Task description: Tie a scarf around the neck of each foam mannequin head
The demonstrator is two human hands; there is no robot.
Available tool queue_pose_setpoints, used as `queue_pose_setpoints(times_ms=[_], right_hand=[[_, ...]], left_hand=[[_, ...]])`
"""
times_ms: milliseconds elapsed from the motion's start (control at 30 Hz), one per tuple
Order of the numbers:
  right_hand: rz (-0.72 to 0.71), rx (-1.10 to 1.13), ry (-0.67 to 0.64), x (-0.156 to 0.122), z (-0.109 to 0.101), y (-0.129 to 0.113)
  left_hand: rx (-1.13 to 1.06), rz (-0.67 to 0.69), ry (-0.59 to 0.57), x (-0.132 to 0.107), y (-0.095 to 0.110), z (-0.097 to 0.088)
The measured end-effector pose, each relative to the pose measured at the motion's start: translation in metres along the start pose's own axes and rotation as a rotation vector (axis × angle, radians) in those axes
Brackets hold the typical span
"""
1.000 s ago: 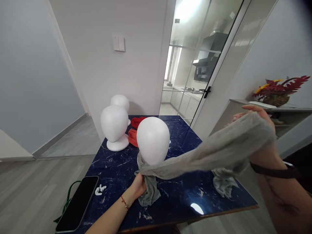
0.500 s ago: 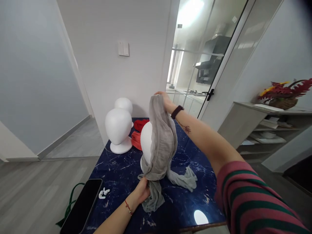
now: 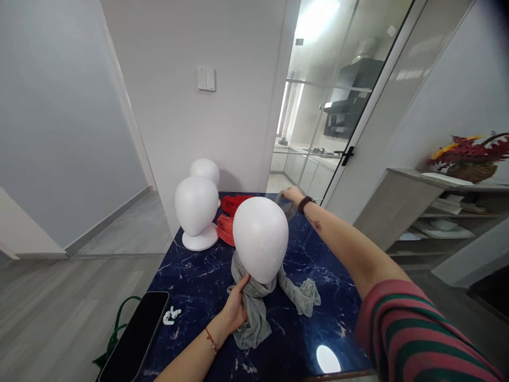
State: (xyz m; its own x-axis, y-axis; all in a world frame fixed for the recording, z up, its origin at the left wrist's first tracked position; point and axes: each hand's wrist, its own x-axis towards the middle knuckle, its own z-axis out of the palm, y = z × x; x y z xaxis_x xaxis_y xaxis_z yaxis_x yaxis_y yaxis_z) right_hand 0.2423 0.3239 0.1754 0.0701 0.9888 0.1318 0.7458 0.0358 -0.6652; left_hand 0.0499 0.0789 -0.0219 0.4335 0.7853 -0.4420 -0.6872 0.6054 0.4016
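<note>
A bare white foam mannequin head (image 3: 260, 239) stands near the middle of the dark blue marbled table. A thin grey scarf (image 3: 254, 318) wraps its neck, one end hanging in front and another lying to the right. My left hand (image 3: 235, 310) grips the scarf at the front of the neck, thumb up near the chin. Behind the head, to its right, my right hand (image 3: 292, 195) holds a blurred gathered part of the scarf. The head hides how that part joins the rest.
Two more white foam heads, one nearer (image 3: 195, 206) and one behind (image 3: 205, 170), stand at the back left. Red cloth (image 3: 234, 203) and coral cloth (image 3: 226, 229) lie beside them. A black phone (image 3: 135, 339) and white earbuds (image 3: 170, 315) are at the left edge.
My right hand has moved the grey scarf up and back off the front of the foam head, down to behind its right side. My left hand stays by the neck, thumb now raised.
</note>
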Motion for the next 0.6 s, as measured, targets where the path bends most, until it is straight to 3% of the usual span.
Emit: queue_pose_setpoints(times_ms=[167,300,367,467,600], right_hand=[[0.144,0.026,0.017,-0.033,-0.045,0.071],[0.187,0.053,-0.047,-0.091,-0.072,0.112],[0.209,0.086,-0.252,-0.128,-0.081,0.127],[0.145,0.227,-0.718,-0.190,-0.085,0.140],[0.134,0.432,-1.093,-0.267,-0.055,0.132]], left_hand=[[0.097,-0.005,0.065,-0.003,-0.001,-0.001],[0.093,-0.024,0.054,-0.006,0.001,0.002],[0.068,-0.043,0.049,-0.007,0.002,0.005],[0.037,-0.063,0.045,-0.008,0.004,0.009],[0.013,-0.085,0.012,-0.009,0.006,0.011]])
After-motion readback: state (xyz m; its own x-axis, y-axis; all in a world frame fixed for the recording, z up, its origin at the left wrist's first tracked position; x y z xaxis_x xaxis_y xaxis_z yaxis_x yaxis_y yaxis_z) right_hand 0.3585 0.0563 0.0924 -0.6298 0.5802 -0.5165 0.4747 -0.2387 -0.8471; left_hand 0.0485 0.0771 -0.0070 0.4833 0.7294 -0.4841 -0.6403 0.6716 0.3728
